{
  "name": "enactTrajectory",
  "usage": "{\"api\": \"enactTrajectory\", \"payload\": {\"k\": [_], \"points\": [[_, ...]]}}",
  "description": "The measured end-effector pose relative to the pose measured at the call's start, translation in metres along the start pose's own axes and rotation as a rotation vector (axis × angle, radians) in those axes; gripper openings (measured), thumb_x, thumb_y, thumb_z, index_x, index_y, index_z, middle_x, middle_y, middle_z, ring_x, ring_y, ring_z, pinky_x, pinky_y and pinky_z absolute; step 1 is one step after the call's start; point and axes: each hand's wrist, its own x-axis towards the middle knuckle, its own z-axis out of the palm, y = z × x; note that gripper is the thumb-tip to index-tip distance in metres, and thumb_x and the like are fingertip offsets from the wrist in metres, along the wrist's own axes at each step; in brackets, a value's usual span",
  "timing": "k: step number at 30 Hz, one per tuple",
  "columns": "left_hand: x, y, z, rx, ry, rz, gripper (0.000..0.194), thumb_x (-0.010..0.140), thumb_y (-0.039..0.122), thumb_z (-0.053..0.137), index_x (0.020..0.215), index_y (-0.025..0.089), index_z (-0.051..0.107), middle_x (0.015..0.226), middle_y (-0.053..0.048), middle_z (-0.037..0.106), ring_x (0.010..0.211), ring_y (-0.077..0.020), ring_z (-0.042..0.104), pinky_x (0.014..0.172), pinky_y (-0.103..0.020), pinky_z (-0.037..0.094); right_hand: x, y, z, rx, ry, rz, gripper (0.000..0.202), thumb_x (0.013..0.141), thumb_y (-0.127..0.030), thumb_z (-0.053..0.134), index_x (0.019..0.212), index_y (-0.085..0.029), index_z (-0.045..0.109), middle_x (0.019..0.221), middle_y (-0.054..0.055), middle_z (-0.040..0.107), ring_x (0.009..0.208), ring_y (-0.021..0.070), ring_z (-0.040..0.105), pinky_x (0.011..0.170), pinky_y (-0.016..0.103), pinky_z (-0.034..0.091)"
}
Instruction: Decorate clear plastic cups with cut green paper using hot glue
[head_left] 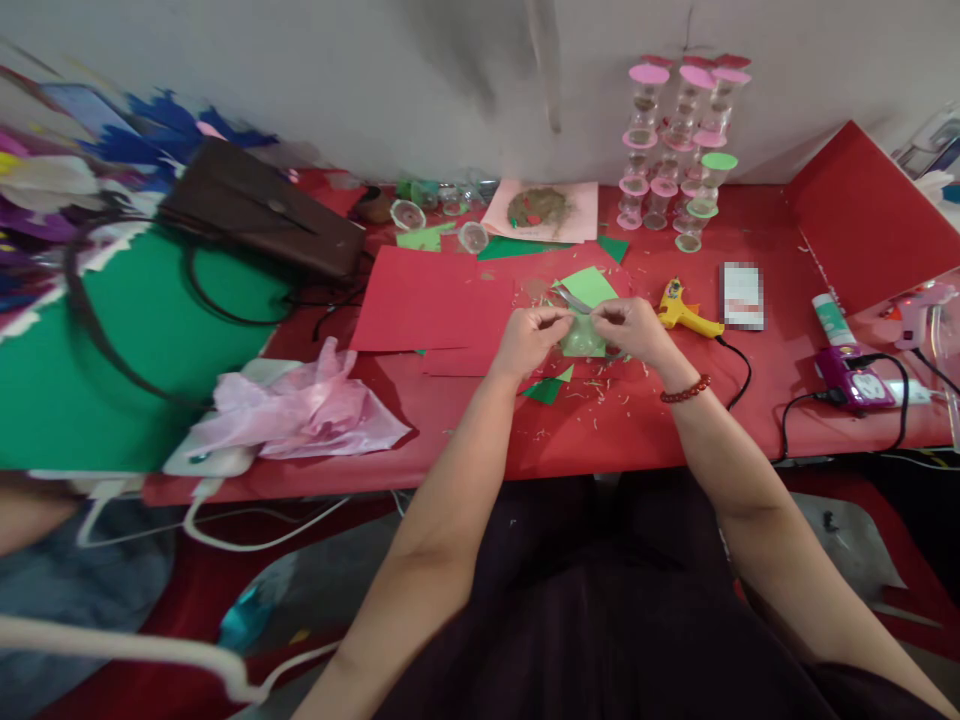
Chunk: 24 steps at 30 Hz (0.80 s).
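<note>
My left hand and my right hand face each other over the red table, both with fingers pinched. Between and just below the fingertips is a see-through, pale green-looking piece, perhaps clear plastic over paper. Whether the fingers grip it or something smaller, I cannot tell. Light green paper lies just beyond the fingertips, and scissors rest at its near edge. Dark green paper scraps and pale shavings lie closer to me.
A yellow glue gun lies to the right. Stacked clear cups with pink discs stand at the back. Red sheets, a pink plastic bag and a brown handbag are left. A purple plug adapter sits right.
</note>
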Motion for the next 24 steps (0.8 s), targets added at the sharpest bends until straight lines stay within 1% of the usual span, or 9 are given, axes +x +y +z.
{"api": "enactTrajectory", "payload": {"k": [4,6,8,9,12,15,17,20,24], "points": [[0.005,0.002,-0.002,-0.055,0.090,0.014,0.030,0.071,0.050,0.078,0.073,0.019,0.079,0.068,-0.001,0.071,0.064,-0.0131,0.055,0.062,-0.026,0.046,0.002,0.000,0.000,0.022,0.056,0.007,0.016,0.073,-0.032,0.059,0.061,-0.022,0.053,0.055,-0.005,0.048,0.053,0.0093,0.040,0.052,0.026,0.031],[0.009,0.005,0.000,-0.055,0.119,0.034,0.031,0.073,0.050,0.078,0.073,0.020,0.078,0.070,-0.001,0.071,0.065,-0.0134,0.056,0.062,-0.027,0.047,0.003,0.001,0.000,0.069,0.121,0.005,0.019,0.072,-0.034,0.060,0.060,-0.023,0.050,0.055,-0.005,0.045,0.053,0.0092,0.037,0.051,0.026,0.028],[0.013,0.010,0.003,-0.053,0.133,0.049,0.028,0.075,0.048,0.078,0.073,0.020,0.077,0.070,-0.001,0.070,0.065,-0.0132,0.056,0.060,-0.026,0.047,0.004,0.003,0.001,0.102,0.205,-0.013,0.019,0.071,-0.035,0.061,0.061,-0.023,0.050,0.057,-0.005,0.043,0.055,0.0095,0.037,0.052,0.026,0.027],[0.015,0.012,0.005,-0.075,0.117,0.034,0.026,0.077,0.046,0.078,0.073,0.020,0.076,0.069,-0.001,0.069,0.064,-0.0129,0.057,0.060,-0.026,0.048,0.005,0.004,0.001,0.108,0.246,-0.020,0.018,0.071,-0.035,0.061,0.061,-0.023,0.051,0.058,-0.005,0.043,0.056,0.0097,0.037,0.053,0.026,0.027],[0.020,0.015,0.010,-0.175,0.009,-0.059,0.021,0.082,0.041,0.074,0.077,0.020,0.074,0.069,-0.001,0.067,0.062,-0.0122,0.060,0.062,-0.027,0.053,0.006,0.009,0.001,0.129,0.351,-0.008,0.015,0.072,-0.033,0.059,0.063,-0.022,0.055,0.058,-0.005,0.044,0.057,0.0095,0.037,0.055,0.026,0.028],[0.022,0.012,0.012,-0.249,-0.074,-0.108,0.015,0.078,0.033,0.075,0.085,0.020,0.075,0.079,-0.002,0.074,0.068,-0.0132,0.067,0.067,-0.028,0.057,0.008,0.011,0.002,0.168,0.418,0.012,0.012,0.072,-0.031,0.060,0.066,-0.021,0.061,0.060,-0.005,0.049,0.058,0.0092,0.040,0.057,0.026,0.032],[0.021,0.006,0.012,-0.305,-0.080,-0.120,0.022,0.072,0.028,0.078,0.092,0.020,0.078,0.089,-0.004,0.078,0.077,-0.0147,0.071,0.074,-0.029,0.059,0.008,0.011,0.003,0.199,0.440,0.026,0.011,0.072,-0.031,0.062,0.068,-0.021,0.064,0.061,-0.005,0.052,0.059,0.0095,0.042,0.057,0.026,0.034],[0.019,-0.004,0.010,-0.359,-0.019,-0.133,0.032,0.067,0.024,0.080,0.099,0.020,0.079,0.097,-0.005,0.081,0.080,-0.0148,0.073,0.078,-0.030,0.061,0.008,0.011,0.008,0.260,0.426,0.073,0.011,0.072,-0.031,0.064,0.070,-0.021,0.065,0.060,-0.004,0.054,0.058,0.0095,0.044,0.054,0.024,0.034],[0.019,-0.012,0.007,-0.312,0.046,-0.111,0.033,0.073,0.026,0.077,0.105,0.020,0.079,0.102,-0.006,0.081,0.081,-0.0161,0.075,0.077,-0.032,0.062,0.008,0.016,0.013,0.322,0.347,0.137,0.013,0.069,-0.034,0.067,0.073,-0.022,0.062,0.062,-0.003,0.058,0.060,0.0122,0.057,0.053,0.024,0.040]]}}
